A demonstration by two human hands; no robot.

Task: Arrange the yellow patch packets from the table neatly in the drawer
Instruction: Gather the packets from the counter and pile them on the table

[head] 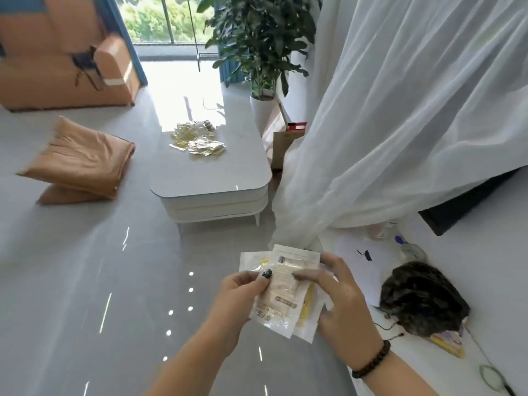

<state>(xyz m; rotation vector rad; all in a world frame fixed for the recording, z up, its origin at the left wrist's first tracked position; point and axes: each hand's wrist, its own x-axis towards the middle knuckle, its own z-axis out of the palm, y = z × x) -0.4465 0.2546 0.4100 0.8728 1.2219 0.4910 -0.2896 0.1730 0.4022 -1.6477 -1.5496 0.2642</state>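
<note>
I hold a fanned bunch of yellow patch packets (pixel 281 290) in front of me above the grey floor. My left hand (pixel 240 295) grips the bunch from the left, its thumb on the top packet. From the right, my right hand (pixel 340 298) holds the same bunch with its fingers lying across the packets. More yellow patch packets (pixel 200 138) lie in a loose heap on the far part of the white low table (pixel 211 175). No drawer shows in this view.
An orange cushion (pixel 80 158) lies on the floor left of the table, an orange sofa (pixel 65 58) behind it. A potted plant (pixel 263 52) and white curtain (pixel 400 110) stand on the right. A dark bag (pixel 423 301) and papers sit on the white counter (pixel 428 364).
</note>
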